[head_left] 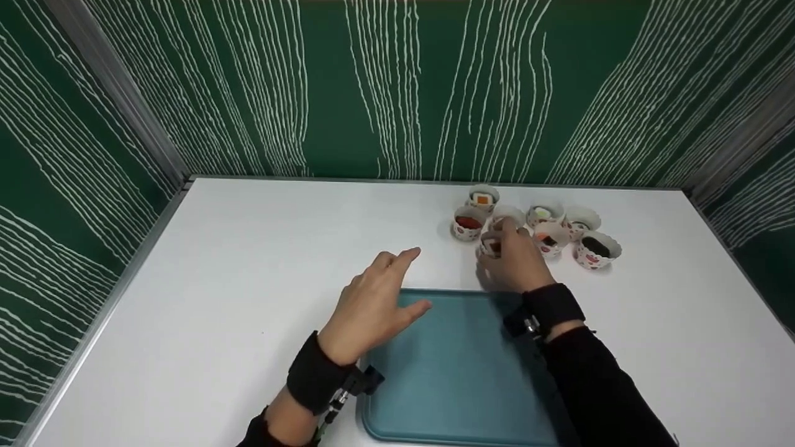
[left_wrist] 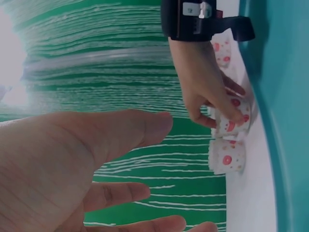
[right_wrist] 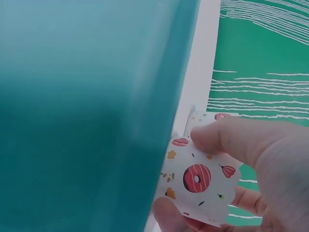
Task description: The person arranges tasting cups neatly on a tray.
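My right hand [head_left: 518, 261] grips a white paper baking cup printed with pink doughnuts [right_wrist: 195, 179]. In the right wrist view the thumb and fingertips lie on opposite sides of the cup. Something brownish shows inside it in the head view, mostly hidden by the fingers. The cup is at the near edge of a cluster of similar cups, just beyond the blue-green tray [head_left: 459, 372]. Over the tray's left edge hovers my left hand [head_left: 366, 304], fingers extended and thumb spread, holding nothing.
Around the right hand stand cups with small contents: a red filling [head_left: 467, 222], an orange-and-white piece [head_left: 482, 199], a pale green piece [head_left: 542, 213] and a dark filling [head_left: 596, 247]. Green walls with white lines [head_left: 338, 93] enclose the white table [head_left: 248, 279].
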Demonstrator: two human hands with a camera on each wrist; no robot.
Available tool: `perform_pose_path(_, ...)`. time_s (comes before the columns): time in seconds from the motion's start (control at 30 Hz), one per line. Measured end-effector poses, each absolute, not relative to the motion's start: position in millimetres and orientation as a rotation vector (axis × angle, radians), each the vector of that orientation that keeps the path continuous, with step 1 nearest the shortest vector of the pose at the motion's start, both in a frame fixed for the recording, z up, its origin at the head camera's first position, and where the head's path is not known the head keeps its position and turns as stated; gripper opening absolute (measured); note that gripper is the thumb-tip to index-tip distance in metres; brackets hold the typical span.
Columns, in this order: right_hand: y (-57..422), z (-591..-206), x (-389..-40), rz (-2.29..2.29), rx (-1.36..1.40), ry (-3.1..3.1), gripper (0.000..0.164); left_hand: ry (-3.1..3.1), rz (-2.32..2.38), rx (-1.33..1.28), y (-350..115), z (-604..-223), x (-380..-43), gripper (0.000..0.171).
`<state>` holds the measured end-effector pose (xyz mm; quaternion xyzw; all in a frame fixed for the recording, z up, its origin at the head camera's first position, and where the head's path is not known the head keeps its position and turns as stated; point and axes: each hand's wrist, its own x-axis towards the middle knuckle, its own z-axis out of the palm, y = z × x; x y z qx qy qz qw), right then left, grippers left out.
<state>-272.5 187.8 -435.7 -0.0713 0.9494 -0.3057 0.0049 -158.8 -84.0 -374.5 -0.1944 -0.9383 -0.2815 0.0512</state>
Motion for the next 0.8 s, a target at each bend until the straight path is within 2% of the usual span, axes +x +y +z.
perform_pose_path(0.27, 194, -433, -267, -0.972, -0.213, 2.948, 0.066, -2.859, -0.871, -0.591, -84, -374, -160, 0.076)
perform_pose_path(0.5, 194, -424, -253, -1.004, -0.317, 2.958, 0.067, -2.831, -0.896, -0.569, -84, -373, -161, 0.073)
perform_pose_path(0.8, 190, -411, -224, -1.066, -0.430, 2.963, 0.057, -2.817, -0.934, -0.589, -81, -374, -160, 0.071)
